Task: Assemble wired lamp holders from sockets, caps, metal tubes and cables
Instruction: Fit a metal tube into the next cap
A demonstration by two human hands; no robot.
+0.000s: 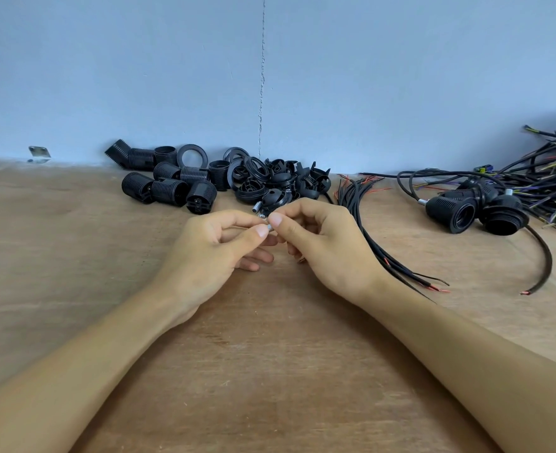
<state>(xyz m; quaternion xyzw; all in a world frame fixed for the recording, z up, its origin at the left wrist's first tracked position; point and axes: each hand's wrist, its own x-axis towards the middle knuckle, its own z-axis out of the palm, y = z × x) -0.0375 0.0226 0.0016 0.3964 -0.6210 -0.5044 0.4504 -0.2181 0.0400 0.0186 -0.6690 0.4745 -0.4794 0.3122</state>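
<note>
Two hands are counted: left hand (211, 246), right hand (322, 240). One metal tube (269, 227) is pinched between their fingertips (275, 220), a second tube (254, 209) is spotted just beyond them. About nine sockets (168, 191) are tallied beyond the left fingers. Well right of the fingers, at least two assembled holders (450, 212) are made out; cables (361, 204) cannot be counted.

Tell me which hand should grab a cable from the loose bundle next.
Right, probably. The right hand lies beside the cable bundle; the left hand sits farther away and could hold the metal tube.
</note>
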